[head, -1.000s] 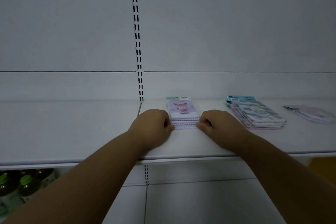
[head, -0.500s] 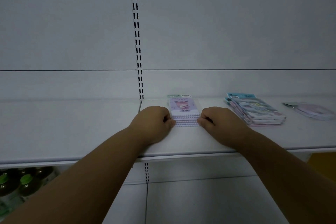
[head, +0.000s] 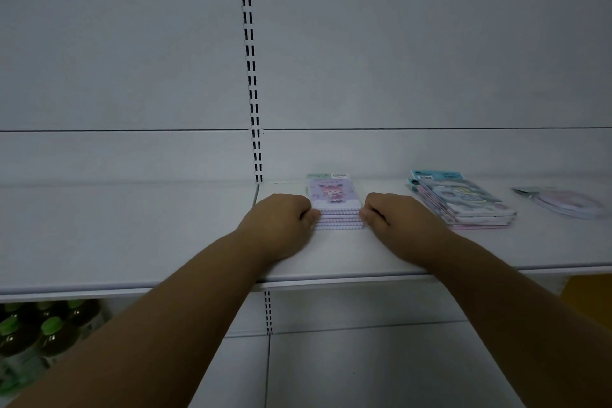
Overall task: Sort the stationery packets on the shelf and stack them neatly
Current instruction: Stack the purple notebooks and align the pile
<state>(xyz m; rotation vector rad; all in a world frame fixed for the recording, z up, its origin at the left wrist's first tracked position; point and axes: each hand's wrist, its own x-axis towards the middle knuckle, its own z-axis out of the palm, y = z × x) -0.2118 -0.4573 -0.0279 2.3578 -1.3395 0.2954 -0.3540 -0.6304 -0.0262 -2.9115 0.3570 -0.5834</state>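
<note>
On the smooth white shelf (head: 132, 228), curled left hand (head: 281, 222) and right hand (head: 394, 219) flank spiral-edged purple packets (head: 336, 209).

Both forearms extend forward, roughly parallel. Left hand (head: 278, 220) and right hand (head: 395, 220) are curled into loose fists, knuckles up, thumbs facing inward, slightly apart.

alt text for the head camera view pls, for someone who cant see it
Two bare hands, the left hand and right hand, press against either side of a stack of purple notebooks on a white shelf. To the right lie a blue packet stack and a round pink packet; green-capped bottles sit below.
</note>
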